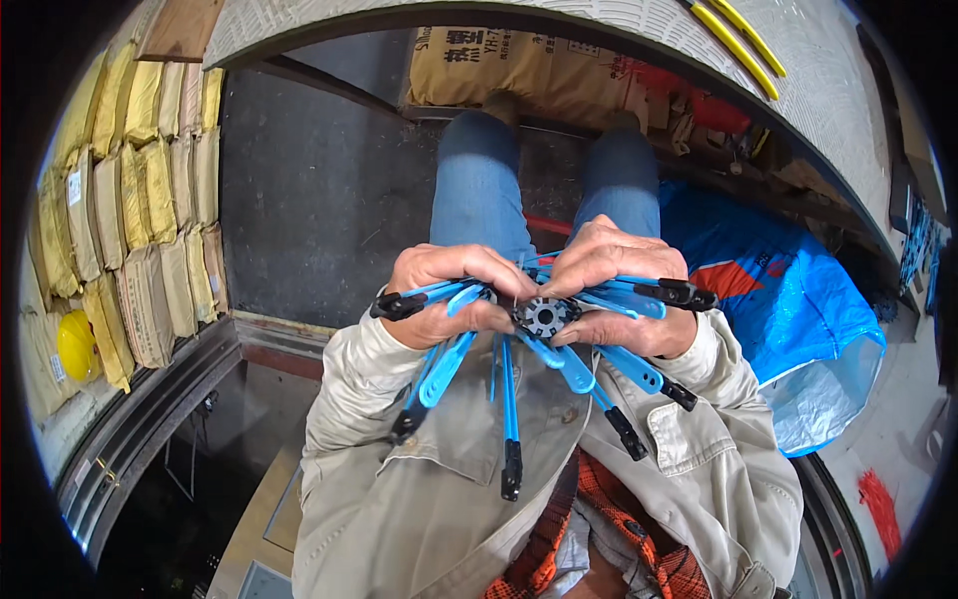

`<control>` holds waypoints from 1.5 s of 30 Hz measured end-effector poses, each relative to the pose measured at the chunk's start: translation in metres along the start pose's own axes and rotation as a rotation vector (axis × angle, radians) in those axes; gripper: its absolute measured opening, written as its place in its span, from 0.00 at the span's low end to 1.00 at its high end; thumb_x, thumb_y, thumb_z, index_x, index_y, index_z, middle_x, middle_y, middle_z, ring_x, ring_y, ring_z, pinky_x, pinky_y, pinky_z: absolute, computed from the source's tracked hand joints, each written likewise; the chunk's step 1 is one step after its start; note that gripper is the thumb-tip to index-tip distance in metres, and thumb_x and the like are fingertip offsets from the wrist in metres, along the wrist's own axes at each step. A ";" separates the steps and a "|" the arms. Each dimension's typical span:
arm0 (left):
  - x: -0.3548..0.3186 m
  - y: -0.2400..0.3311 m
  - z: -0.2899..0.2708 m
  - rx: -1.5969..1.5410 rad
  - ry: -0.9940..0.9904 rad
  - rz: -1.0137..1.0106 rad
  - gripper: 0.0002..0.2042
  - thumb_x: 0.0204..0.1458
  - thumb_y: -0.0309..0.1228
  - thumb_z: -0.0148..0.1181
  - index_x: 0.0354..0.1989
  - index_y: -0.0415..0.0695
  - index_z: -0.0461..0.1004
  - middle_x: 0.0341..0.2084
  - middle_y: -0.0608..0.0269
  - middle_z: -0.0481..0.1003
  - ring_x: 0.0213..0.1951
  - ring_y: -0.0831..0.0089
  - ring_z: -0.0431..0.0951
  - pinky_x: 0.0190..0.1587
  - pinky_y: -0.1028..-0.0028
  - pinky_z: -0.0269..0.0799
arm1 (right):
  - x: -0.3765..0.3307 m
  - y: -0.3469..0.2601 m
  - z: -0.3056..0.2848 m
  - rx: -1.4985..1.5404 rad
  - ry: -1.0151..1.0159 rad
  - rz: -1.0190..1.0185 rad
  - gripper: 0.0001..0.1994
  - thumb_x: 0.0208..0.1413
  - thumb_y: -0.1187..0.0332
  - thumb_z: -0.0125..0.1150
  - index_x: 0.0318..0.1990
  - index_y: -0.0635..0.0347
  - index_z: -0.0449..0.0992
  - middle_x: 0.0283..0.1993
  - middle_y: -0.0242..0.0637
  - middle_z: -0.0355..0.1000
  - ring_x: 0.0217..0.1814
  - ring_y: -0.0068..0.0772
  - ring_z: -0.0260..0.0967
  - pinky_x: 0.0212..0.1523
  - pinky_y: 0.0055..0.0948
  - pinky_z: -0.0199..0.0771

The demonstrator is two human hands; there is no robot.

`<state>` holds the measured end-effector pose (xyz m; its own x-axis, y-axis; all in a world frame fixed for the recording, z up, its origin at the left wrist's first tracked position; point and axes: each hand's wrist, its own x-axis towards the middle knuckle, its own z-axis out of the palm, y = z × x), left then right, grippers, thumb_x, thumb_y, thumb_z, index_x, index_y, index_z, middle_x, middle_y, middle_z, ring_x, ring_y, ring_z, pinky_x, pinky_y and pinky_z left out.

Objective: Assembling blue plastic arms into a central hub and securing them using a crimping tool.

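Note:
Above my lap I hold a black slotted hub (pixel 546 317) with a round hole in its middle. Several blue plastic arms (pixel 439 377) fan out around it, each ending in a black clip-like tip (pixel 511 477). My left hand (pixel 439 265) pinches the hub's left edge between thumb and fingers, with blue arms passing by its palm. On the opposite edge, my right hand (pixel 617 268) grips with thumb and fingertips, and more arms stick out past it to the right. Where the fingertips meet the hub, small details are partly hidden.
Stacked paper sacks (pixel 150 200) line the left, with a round yellow object (pixel 78 346) by them. A workbench (pixel 599 12) curves across the far side, bearing a yellow-handled tool (pixel 733 45). A blue plastic bag (pixel 798 290) stands right of my legs; red strands (pixel 878 511) lie lower right.

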<state>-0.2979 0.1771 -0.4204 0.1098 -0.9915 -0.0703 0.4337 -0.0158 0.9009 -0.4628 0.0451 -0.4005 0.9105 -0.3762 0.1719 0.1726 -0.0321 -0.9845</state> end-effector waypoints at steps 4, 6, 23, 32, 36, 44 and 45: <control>-0.001 -0.005 -0.004 0.141 -0.113 0.122 0.11 0.35 0.25 0.68 0.29 0.39 0.74 0.26 0.59 0.76 0.25 0.74 0.73 0.33 0.78 0.69 | 0.002 0.001 -0.001 -0.006 -0.042 -0.031 0.14 0.32 0.71 0.71 0.31 0.59 0.77 0.30 0.32 0.74 0.29 0.26 0.67 0.38 0.23 0.56; -0.001 -0.005 -0.004 0.114 -0.102 0.077 0.11 0.35 0.25 0.68 0.28 0.39 0.74 0.26 0.59 0.76 0.25 0.74 0.73 0.34 0.78 0.69 | 0.004 0.001 -0.002 -0.005 -0.059 -0.040 0.14 0.32 0.70 0.72 0.31 0.59 0.77 0.30 0.32 0.74 0.30 0.26 0.67 0.38 0.23 0.57; -0.002 -0.004 -0.002 0.114 -0.024 0.101 0.05 0.39 0.24 0.65 0.25 0.41 0.75 0.22 0.61 0.75 0.24 0.76 0.70 0.30 0.79 0.66 | 0.000 -0.001 0.002 -0.044 -0.066 -0.029 0.14 0.33 0.67 0.71 0.32 0.58 0.77 0.30 0.31 0.74 0.31 0.26 0.68 0.41 0.26 0.58; 0.006 -0.003 -0.009 0.133 -0.098 0.154 0.04 0.40 0.24 0.65 0.23 0.40 0.75 0.27 0.60 0.74 0.24 0.75 0.69 0.29 0.80 0.65 | 0.011 -0.016 0.011 0.055 0.010 0.083 0.14 0.33 0.70 0.72 0.30 0.61 0.76 0.28 0.33 0.73 0.29 0.27 0.68 0.37 0.25 0.62; 0.019 -0.005 -0.020 0.108 -0.165 0.185 0.05 0.40 0.24 0.64 0.24 0.40 0.75 0.30 0.59 0.73 0.26 0.75 0.69 0.30 0.79 0.65 | 0.020 -0.019 0.011 0.141 0.042 0.133 0.14 0.33 0.71 0.71 0.30 0.63 0.74 0.27 0.34 0.72 0.27 0.25 0.67 0.33 0.23 0.65; -0.003 0.035 -0.017 0.311 0.816 0.578 0.14 0.45 0.27 0.55 0.41 0.37 0.68 0.41 0.51 0.70 0.38 0.67 0.71 0.43 0.71 0.67 | 0.042 -0.005 0.002 -0.068 0.223 0.107 0.15 0.34 0.79 0.68 0.34 0.67 0.73 0.27 0.34 0.70 0.27 0.20 0.65 0.29 0.16 0.67; -0.017 0.029 -0.010 0.268 0.611 0.663 0.16 0.44 0.25 0.52 0.44 0.36 0.65 0.43 0.50 0.69 0.41 0.66 0.71 0.45 0.71 0.67 | 0.045 -0.006 0.006 -0.064 0.212 0.090 0.15 0.34 0.79 0.68 0.34 0.67 0.73 0.27 0.34 0.70 0.27 0.20 0.65 0.29 0.16 0.67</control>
<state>-0.2784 0.1952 -0.3971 0.7438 -0.5706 0.3480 -0.0969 0.4231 0.9009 -0.4208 0.0337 -0.3863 0.8206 -0.5660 0.0789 0.0643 -0.0457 -0.9969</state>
